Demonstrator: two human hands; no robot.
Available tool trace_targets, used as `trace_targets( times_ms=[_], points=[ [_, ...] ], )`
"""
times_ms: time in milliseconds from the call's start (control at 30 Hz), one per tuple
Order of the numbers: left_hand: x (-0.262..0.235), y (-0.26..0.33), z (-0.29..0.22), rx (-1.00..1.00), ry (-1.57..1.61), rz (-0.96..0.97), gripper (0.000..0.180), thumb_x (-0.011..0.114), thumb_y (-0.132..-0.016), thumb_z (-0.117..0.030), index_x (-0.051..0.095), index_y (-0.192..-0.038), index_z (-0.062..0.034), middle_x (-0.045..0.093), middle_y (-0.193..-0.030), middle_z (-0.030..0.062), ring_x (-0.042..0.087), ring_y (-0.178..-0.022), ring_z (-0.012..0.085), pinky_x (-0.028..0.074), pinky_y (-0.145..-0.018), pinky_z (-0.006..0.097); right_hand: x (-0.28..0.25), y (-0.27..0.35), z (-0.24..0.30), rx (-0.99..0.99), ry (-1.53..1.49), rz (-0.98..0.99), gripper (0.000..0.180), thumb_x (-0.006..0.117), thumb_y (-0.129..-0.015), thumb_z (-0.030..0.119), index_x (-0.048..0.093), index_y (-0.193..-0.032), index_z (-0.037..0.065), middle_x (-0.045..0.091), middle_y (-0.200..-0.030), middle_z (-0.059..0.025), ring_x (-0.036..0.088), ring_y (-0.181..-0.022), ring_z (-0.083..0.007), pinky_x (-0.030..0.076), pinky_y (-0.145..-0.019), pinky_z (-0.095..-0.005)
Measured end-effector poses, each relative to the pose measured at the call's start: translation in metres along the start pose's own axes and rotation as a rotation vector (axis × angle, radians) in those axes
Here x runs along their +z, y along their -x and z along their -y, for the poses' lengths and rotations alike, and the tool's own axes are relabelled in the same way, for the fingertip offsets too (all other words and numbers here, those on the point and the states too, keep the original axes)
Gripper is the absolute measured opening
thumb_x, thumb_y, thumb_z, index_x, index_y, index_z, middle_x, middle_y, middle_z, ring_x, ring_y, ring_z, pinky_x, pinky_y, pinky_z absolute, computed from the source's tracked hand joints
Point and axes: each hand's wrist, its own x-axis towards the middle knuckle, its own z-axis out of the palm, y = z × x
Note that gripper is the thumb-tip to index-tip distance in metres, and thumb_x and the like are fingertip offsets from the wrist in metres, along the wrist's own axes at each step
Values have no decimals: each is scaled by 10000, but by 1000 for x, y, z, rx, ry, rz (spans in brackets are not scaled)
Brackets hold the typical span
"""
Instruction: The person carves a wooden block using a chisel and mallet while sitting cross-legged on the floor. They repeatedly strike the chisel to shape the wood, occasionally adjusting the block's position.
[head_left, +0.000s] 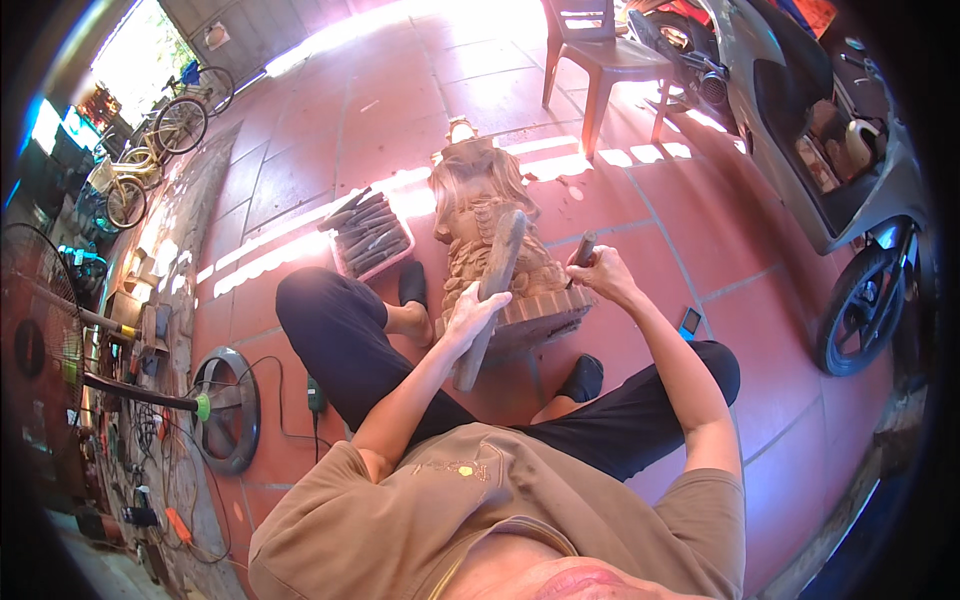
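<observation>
The person is sitting cross-legged on the red tiled floor (700,230), and the carved wooden statue (480,215) is lying between the knees, stretching away toward twelve o'clock with its base close to the body. The left hand (470,312) is wrapping tight around a long wooden mallet (493,295), gripping it below the middle, the thick head slanting up toward one o'clock across the carving. The right hand (603,272) is closing firmly on a chisel (583,248), its handle poking out at eleven o'clock from the fist, just beside the statue's right flank; the blade tip is hidden, so contact cannot be told. The two hands are sitting apart, one on each side of the figure. At ten o'clock from the statue a tray of chisels (368,238) is resting on the tiles. A plastic chair (605,55) is standing at one o'clock, a scooter (830,170) is parked at three o'clock, and a fan base (228,408) is lying at eight o'clock.
</observation>
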Motion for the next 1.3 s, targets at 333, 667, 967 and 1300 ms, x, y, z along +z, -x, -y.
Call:
trace_targets(
  times_ms=[333,667,967,1300],
  points=[
    [4,-15,12,56,-48,45,416,732,-913,-352,565,-1131,-39,562,-739,15,558,-557,109,493,-492,279,23,35,-2,-83,2,-301,160,746,-834,152,755,-931,25,738,-768,-87,692,-709,-139,550,-676,-320],
    [6,-22,10,12,189,107,358,732,-926,-329,565,-1086,-55,563,-726,14,556,-562,105,488,-508,267,16,40,2,11,-12,-226,134,722,-827,145,736,-880,22,683,-715,-35,614,-673,-93,498,-619,-293],
    [17,-39,8,-15,281,143,337,722,-933,-320,582,-1106,-66,573,-769,4,569,-633,85,495,-532,258,25,41,5,27,-87,-227,126,709,-839,116,764,-915,32,699,-781,-25,621,-721,-88,494,-658,-271],
    [26,-53,16,-48,463,157,333,738,-920,-324,557,-1042,-71,549,-709,6,541,-537,102,464,-468,275,54,64,9,-48,-31,-459,100,688,-898,66,758,-952,20,736,-897,-54,671,-807,-118,535,-734,-279]
  ],
)
